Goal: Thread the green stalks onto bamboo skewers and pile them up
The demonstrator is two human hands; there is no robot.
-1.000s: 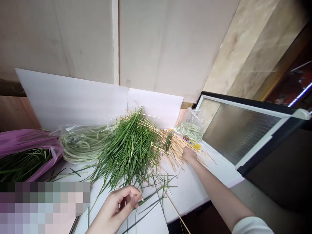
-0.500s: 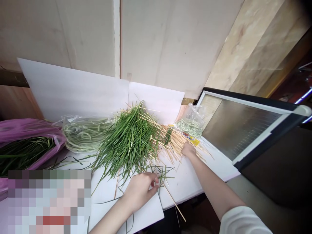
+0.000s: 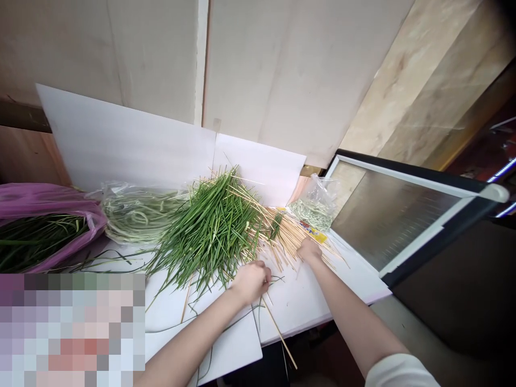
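A big heap of long green stalks (image 3: 209, 231) lies mid-table, with thin wooden sticks (image 3: 291, 232) fanned out to its right. A small green bundle (image 3: 276, 226) rests on those sticks. My left hand (image 3: 253, 280) is at the heap's lower right edge, its fingers curled; what they hold, if anything, is hidden. Below it, a loose stick (image 3: 280, 334) points toward the table's front edge. My right hand (image 3: 309, 250) touches the near ends of the fanned sticks with its fingers closed; whether it grips any cannot be made out.
Left of the heap lie a clear bag of pale green strands (image 3: 137, 217) and a purple bag (image 3: 44, 201) with dark greens. Behind the sticks stands a small clear bag (image 3: 316, 207). A framed glass panel (image 3: 395, 209) is at the right; white boards (image 3: 133, 145) lean at the back.
My left hand has moved up and slightly right, closer to the sticks, and its fingers have curled in more. My right hand stays by the sticks. The view has shifted slightly.
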